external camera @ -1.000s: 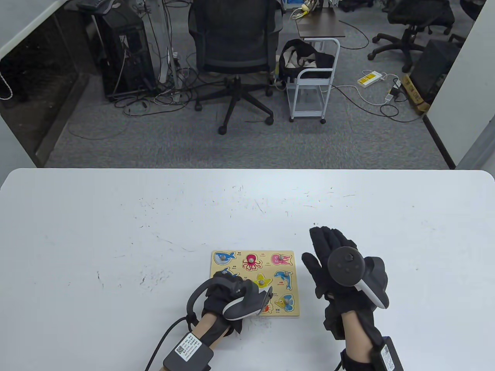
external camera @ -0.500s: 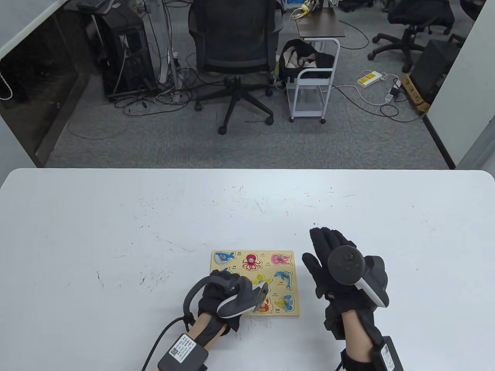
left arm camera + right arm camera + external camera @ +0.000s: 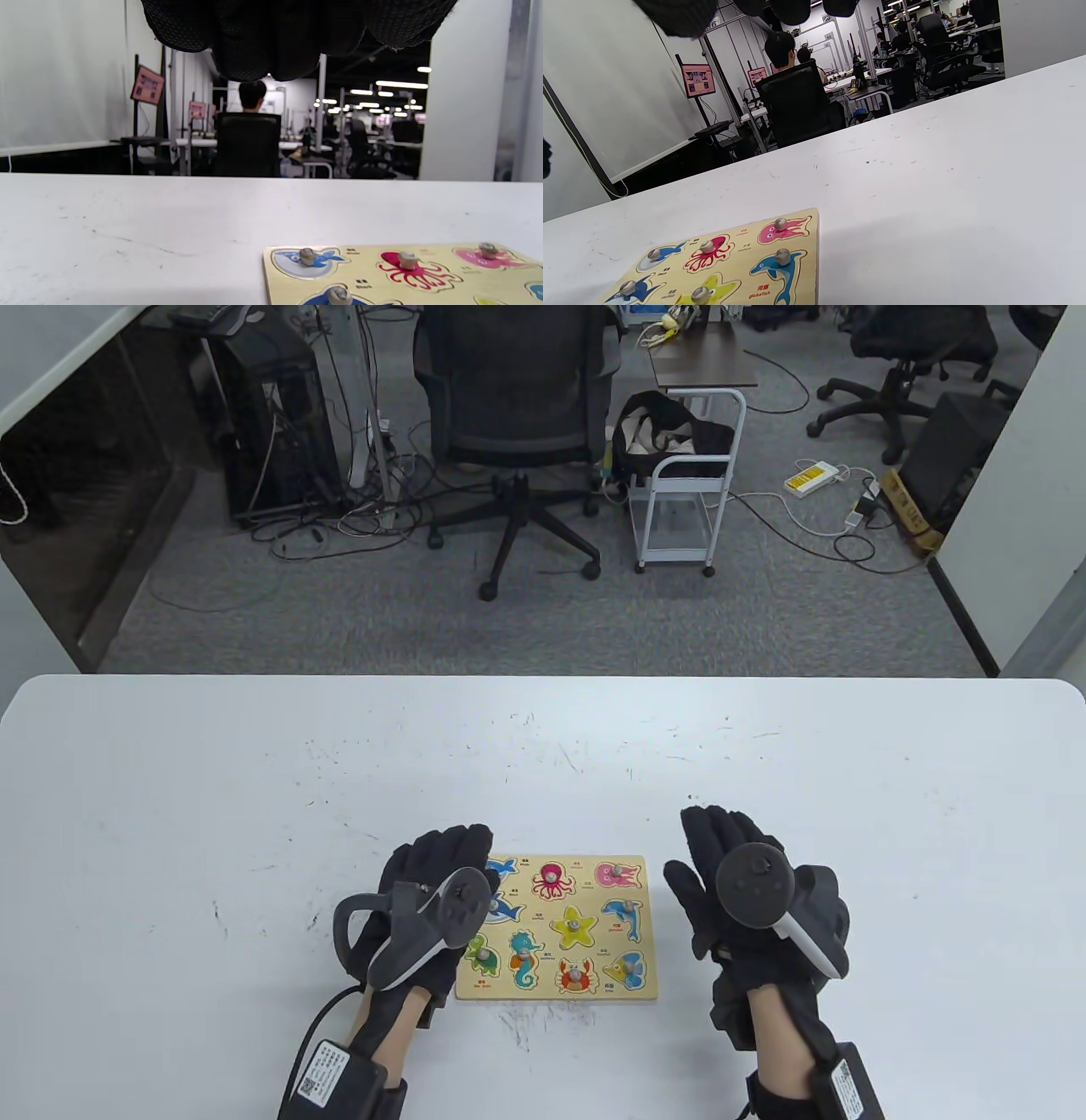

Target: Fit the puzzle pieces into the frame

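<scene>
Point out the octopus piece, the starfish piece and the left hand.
octopus piece (image 3: 552, 880), table view, on its red body.
starfish piece (image 3: 573, 926), table view, on its yellow centre.
left hand (image 3: 428, 899), table view, on the glove's back by the tracker.

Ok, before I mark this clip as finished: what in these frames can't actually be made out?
- Puzzle frame, left edge: in the table view the left hand and its tracker cover it and part of the shark piece.
- Bottom row of pieces: cut off by the lower edge in both wrist views.
- Printed labels beside the pieces: too small to read in the table view.
- Right hand: whether the palm touches the table is hidden beneath it.
</scene>
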`<state>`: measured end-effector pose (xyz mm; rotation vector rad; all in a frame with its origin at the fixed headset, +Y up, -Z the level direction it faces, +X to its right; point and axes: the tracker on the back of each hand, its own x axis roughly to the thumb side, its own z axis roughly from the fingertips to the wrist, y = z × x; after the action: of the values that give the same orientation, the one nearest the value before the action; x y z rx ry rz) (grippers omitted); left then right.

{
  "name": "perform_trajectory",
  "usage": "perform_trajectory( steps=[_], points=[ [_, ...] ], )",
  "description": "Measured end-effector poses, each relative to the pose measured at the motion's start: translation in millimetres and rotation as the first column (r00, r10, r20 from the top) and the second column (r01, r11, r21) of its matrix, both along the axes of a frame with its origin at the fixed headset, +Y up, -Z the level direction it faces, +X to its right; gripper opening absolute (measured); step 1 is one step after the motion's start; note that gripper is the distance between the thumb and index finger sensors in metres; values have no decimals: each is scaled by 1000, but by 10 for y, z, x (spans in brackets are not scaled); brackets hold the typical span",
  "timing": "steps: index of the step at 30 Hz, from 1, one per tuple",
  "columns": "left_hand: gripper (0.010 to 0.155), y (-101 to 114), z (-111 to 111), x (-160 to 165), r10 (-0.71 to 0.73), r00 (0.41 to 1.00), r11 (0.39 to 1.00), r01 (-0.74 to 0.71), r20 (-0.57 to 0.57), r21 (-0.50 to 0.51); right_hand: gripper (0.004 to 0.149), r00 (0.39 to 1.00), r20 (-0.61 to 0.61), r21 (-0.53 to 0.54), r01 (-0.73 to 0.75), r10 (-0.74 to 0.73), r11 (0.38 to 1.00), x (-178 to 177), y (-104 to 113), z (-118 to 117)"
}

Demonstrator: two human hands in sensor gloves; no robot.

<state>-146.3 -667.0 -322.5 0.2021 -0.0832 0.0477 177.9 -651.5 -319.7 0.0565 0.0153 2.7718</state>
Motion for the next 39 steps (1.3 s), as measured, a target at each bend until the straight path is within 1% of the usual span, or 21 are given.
perform_trajectory(
  steps=[4,7,11,15,18,23,28,31,36,39],
  points=[
    [64,46,17,-120,13,1000,999,-12,-14,42,68,1000,3,-2,-12,12,1000,-12,-13,-7],
    [68,99,44,-237,-2,999,998,5,-44,66,68,1000,14,-5,-21,21,1000,-14,-15,-5],
    [72,119,71,-395,4,996,999,-1,-86,37,69,999,24,-6,-42,42,999,-33,-20,-4],
    [73,110,76,-529,34,994,999,-30,-102,44,70,998,24,-6,-65,66,998,-78,-37,-9],
    [73,112,66,-526,77,993,997,-75,-85,35,70,996,23,-5,-90,90,996,-113,-50,-12],
    [73,136,74,-472,51,996,997,-47,-75,61,70,994,25,-7,-105,105,994,-122,-52,-8],
    [73,150,0,-401,72,996,996,-69,-53,56,70,995,26,0,-93,93,996,-102,-41,-2],
    [72,122,-57,-375,102,994,993,-99,-37,62,70,995,30,-5,-92,92,996,-78,-41,-8],
    [72,101,-65,-446,75,995,996,-71,-65,58,70,998,38,-5,-52,52,999,-22,-32,-10],
    [72,96,-69,-468,84,994,995,-80,-69,56,70,998,34,-1,-58,58,998,-34,-32,-10]
  ],
)
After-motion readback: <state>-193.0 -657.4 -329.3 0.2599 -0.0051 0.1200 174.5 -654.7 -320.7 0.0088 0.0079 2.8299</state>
